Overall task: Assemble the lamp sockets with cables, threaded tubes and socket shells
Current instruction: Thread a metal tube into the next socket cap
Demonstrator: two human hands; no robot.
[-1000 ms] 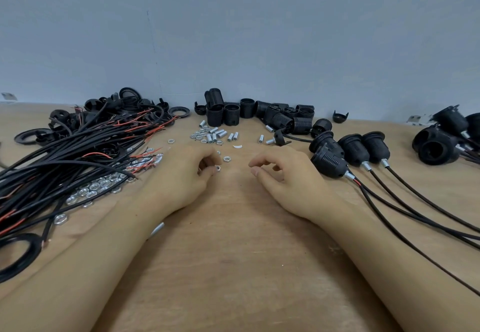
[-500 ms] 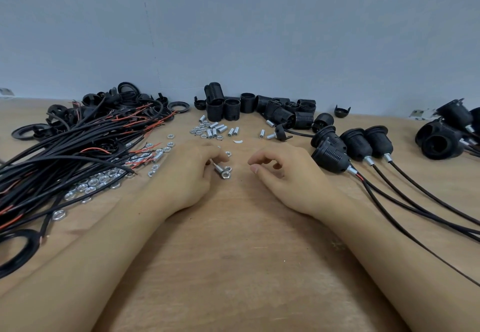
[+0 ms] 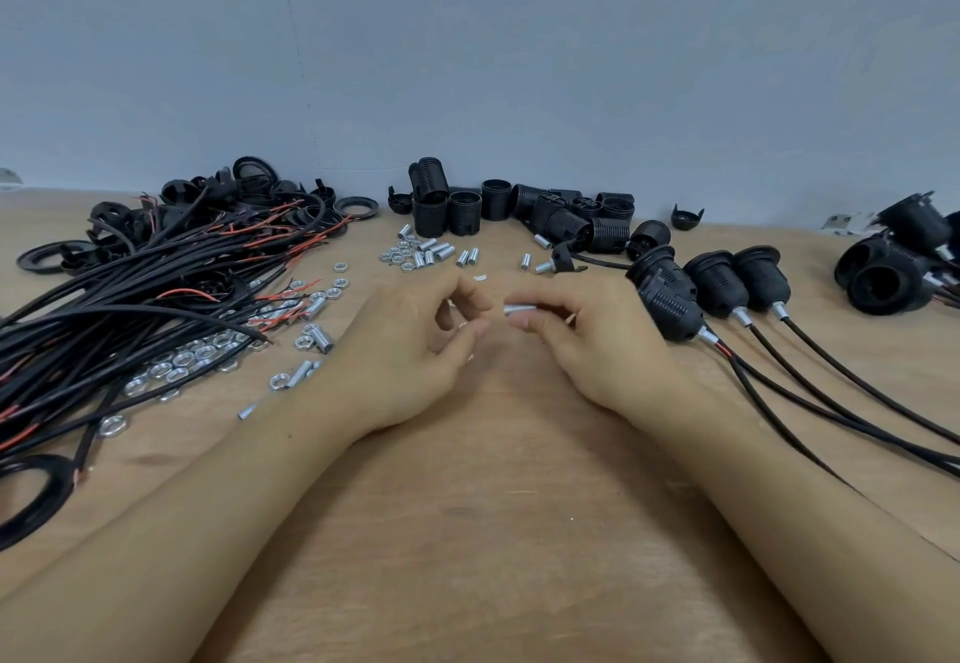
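Two hands meet over a wooden table [image 3: 467, 532] strewn with lamp-socket parts.

The cable bundle [image 3: 130, 299] runs off the left edge; three assembled sockets [image 3: 711, 283] lie right, their leads cut off by the frame, and loose socket shells [image 3: 519, 210] stand by the wall. The right hand [image 3: 597, 345] pinches a threaded tube [image 3: 519, 308], mid-table. The left hand [image 3: 415, 345] curls its fingers near the tube's end; whether it grips anything is too blurred to tell.

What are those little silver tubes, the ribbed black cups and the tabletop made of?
Little silver tubes: probably metal, with a bright, shiny silver surface. Ribbed black cups: likely moulded plastic, matt black with even ridges. Tabletop: apparently wood or plywood, pale with visible grain, unvarnished-looking.
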